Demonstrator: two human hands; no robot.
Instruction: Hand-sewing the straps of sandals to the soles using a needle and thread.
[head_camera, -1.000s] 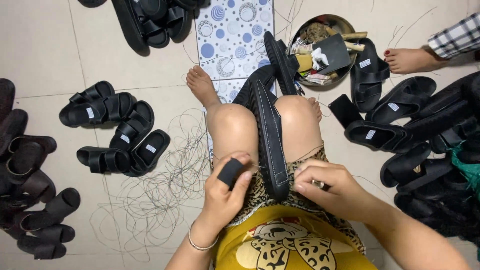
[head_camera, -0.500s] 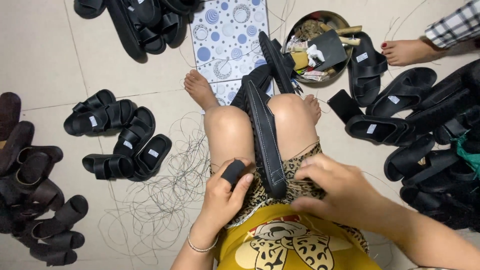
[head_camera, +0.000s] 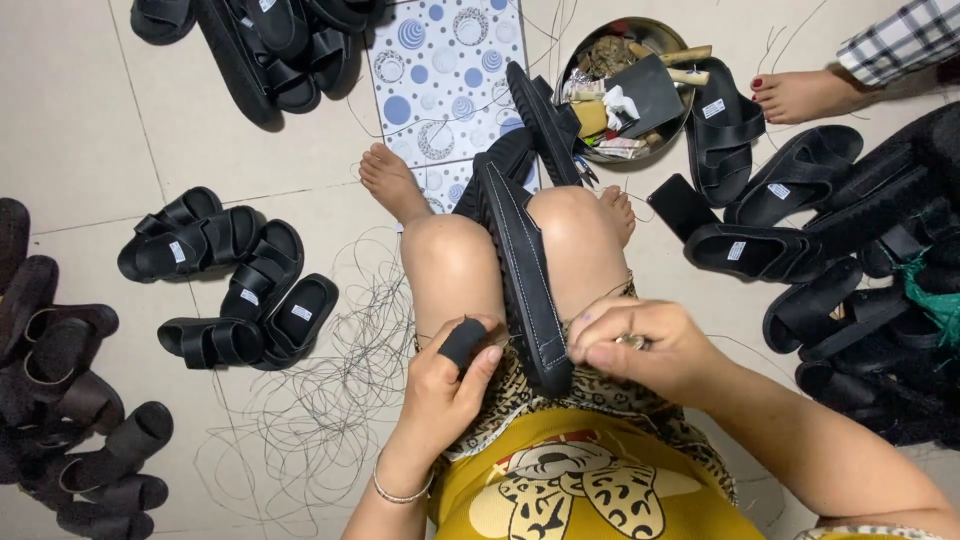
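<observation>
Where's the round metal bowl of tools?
Head view, top centre-right: the metal bowl sits on the floor beyond the right knee, between the dotted mat and a black sandal.

Pale tiled floor (head_camera: 90, 120). Lying on it: black sandals (head_camera: 235, 285) in clusters left, top and right; loose dark thread (head_camera: 300, 430); blue-dotted mat (head_camera: 445, 70); round metal bowl (head_camera: 668, 40) of oddments.

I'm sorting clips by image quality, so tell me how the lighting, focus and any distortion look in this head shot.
Head view: light is even and soft, with only faint shadows under the black sandals on the floor; the sole between the knees, the left hand and right hand are sharp; mild glare on the pale tiles; wide-angle stretching bends things near the edges.
</observation>
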